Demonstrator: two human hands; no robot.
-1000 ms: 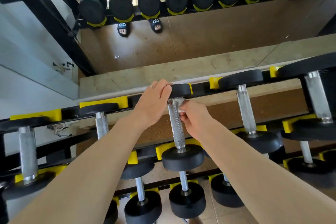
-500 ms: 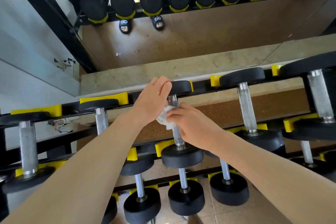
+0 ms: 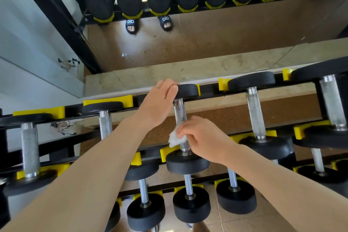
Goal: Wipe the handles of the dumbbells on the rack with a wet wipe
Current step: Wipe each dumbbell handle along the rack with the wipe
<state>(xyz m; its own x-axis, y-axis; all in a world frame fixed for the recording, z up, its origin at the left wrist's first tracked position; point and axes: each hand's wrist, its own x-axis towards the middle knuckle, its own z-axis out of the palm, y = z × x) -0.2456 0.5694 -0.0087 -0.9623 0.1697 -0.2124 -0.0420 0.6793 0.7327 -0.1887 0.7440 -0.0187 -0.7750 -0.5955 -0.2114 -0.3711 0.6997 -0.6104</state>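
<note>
A large mirror (image 3: 216, 43) stands behind a black rack (image 3: 211, 91) with yellow cradles, and the floor under the rack is of beige tiles. In the mirror I see more dumbbells and two feet in black sandals (image 3: 148, 23). The rack holds several dumbbells in rows, each with a silver handle and black round ends. The left hand (image 3: 160, 105) rests on the far black end of one dumbbell (image 3: 188, 162) in the upper row; its fingers are curled over the edge of this end, and one finger has a thin ring. The right hand (image 3: 203, 139) is at the lower part of the handle (image 3: 179, 112) of the same dumbbell, close to the near black end. Its fingers pinch a white wet wipe (image 3: 176, 139) and press it against the metal. The wipe sticks out at the left side of the handle. Other dumbbells lie to the left and right, not touched.
</note>
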